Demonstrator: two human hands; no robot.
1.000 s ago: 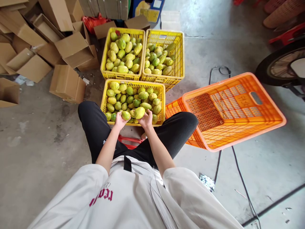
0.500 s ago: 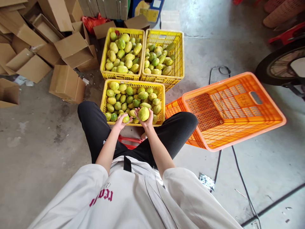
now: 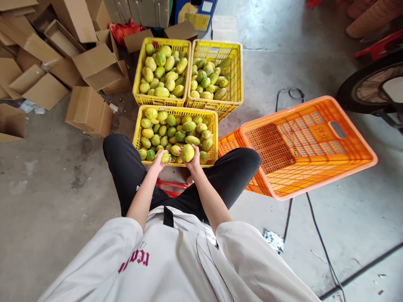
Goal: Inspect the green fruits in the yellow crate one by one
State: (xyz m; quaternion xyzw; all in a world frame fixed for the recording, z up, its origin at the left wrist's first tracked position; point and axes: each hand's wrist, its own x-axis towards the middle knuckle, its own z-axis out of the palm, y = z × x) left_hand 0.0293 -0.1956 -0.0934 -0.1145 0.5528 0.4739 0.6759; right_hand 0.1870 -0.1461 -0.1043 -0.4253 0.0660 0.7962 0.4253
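My right hand (image 3: pixel 194 160) is wrapped round a yellow-green papaya (image 3: pixel 187 153), held up over the near edge of the front yellow crate (image 3: pixel 215 134). To its left, my left hand (image 3: pixel 159 161) cups a smaller-looking yellow-green papaya (image 3: pixel 165 157), its fingers partly hidden behind the fruit. Beneath both hands, many papayas (image 3: pixel 171 131), green to yellow, fill the front crate. My knees lie on either side of its near edge.
Behind the front crate stand two more yellow crates of papayas, a left one (image 3: pixel 136 84) and a right one (image 3: pixel 241 75). An orange crate (image 3: pixel 315 163) lies tilted at my right. Cardboard boxes (image 3: pixel 94 65) are heaped at the left. Black cables (image 3: pixel 317 235) and a wheel (image 3: pixel 365 86) are at the right.
My right hand has moved slightly left and down with its papaya, which is turned differently. The fingers of my left hand have drawn in closer round its papaya.
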